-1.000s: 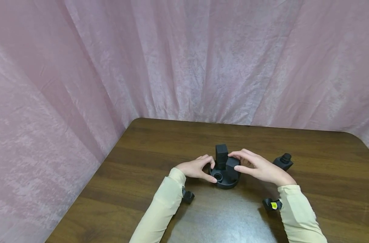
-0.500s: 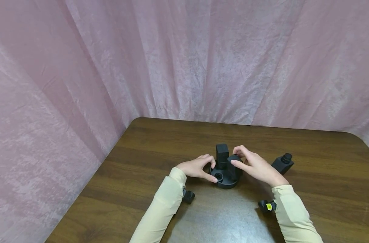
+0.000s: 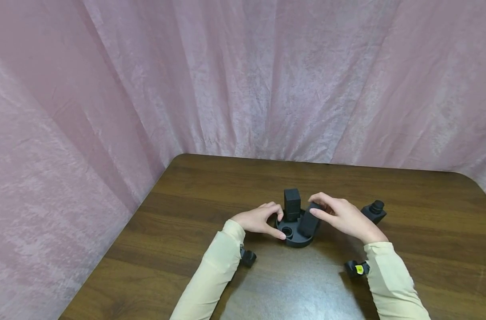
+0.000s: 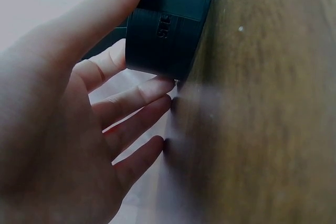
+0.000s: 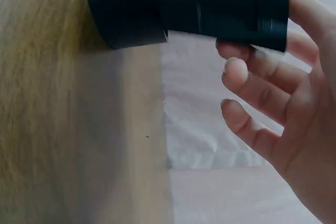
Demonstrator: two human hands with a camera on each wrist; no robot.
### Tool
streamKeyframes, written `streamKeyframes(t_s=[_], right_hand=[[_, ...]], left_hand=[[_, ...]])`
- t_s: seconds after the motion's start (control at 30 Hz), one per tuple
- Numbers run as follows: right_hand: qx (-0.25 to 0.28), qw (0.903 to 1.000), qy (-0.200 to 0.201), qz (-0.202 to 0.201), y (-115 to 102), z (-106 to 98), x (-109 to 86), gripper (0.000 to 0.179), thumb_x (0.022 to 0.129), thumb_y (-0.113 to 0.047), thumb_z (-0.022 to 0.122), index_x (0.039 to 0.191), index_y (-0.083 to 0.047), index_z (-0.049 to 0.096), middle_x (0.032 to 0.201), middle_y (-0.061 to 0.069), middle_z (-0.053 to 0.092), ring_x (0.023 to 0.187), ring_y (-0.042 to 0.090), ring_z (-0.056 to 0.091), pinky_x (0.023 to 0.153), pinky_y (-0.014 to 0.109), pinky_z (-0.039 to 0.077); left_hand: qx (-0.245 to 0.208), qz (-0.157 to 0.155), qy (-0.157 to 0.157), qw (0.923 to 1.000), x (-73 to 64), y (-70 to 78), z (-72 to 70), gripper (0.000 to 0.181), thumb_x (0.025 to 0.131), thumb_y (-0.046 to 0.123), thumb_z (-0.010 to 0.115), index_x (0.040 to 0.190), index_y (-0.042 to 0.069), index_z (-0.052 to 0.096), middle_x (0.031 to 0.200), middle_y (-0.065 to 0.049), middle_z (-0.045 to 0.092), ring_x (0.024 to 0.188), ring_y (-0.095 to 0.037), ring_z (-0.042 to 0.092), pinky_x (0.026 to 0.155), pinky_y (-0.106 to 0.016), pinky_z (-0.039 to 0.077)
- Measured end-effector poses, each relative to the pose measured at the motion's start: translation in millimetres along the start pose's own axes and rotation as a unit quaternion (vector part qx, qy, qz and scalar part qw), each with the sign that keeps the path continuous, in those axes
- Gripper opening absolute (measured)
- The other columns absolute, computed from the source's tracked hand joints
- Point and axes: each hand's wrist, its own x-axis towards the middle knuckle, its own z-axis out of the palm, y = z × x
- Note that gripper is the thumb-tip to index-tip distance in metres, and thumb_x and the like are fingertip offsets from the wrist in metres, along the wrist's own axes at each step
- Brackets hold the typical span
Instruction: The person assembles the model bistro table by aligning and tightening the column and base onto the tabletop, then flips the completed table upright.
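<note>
Block [image 3: 309,221], gripped by right hand [image 3: 344,218], leans farther right than before; left hand [image 3: 260,221] grips base [image 3: 299,242].

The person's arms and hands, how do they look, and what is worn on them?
Long pale yellow sleeves reach the wrists. The left hand and right hand wear no gloves. A small black device sits by each wrist; the right one carries a yellow label, too small to read.
</note>
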Motion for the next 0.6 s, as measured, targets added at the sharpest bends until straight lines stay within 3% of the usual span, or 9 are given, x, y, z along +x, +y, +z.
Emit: streamKeyframes(t_s=[0.23, 0.43, 0.6], right_hand=[[0.030, 0.9983, -0.051, -0.002, 2.5, -9.8, -4.7, 0.029, 0.090, -0.046, 0.045, 0.105, -0.026, 0.059, 0.092, -0.007, 0.064, 0.074, 0.005, 0.059, 0.065, 0.022, 0.046], [0.028, 0.9941, -0.104, -0.010, 5.5, -20.8, -13.5, 0.027, 0.090, -0.043, 0.045, 0.100, -0.023, 0.060, 0.079, -0.003, 0.064, 0.071, 0.009, 0.058, 0.063, 0.022, 0.043], [0.044, 0.9896, -0.136, -0.013, 8.0, -24.8, -17.0, 0.034, 0.088, -0.043, 0.050, 0.109, -0.017, 0.057, 0.086, -0.004, 0.066, 0.079, 0.008, 0.060, 0.066, 0.022, 0.046]], left_hand=[[-0.001, 0.003, -0.003, 1.0000, 0.5, -0.2, 0.0, 0.043, 0.070, 0.050, 0.069, 0.091, 0.022, 0.043, 0.100, 0.007, 0.042, 0.097, -0.011, 0.039, 0.083, -0.023, 0.034], [0.002, 0.008, 0.002, 1.0000, 0.2, -0.4, 0.5, 0.043, 0.070, 0.049, 0.070, 0.090, 0.022, 0.044, 0.098, 0.007, 0.043, 0.097, -0.011, 0.039, 0.083, -0.022, 0.034], [0.004, 0.009, 0.003, 0.9999, 0.2, 0.2, 0.0, 0.044, 0.070, 0.049, 0.070, 0.091, 0.021, 0.044, 0.098, 0.006, 0.043, 0.096, -0.011, 0.040, 0.082, -0.022, 0.034]])
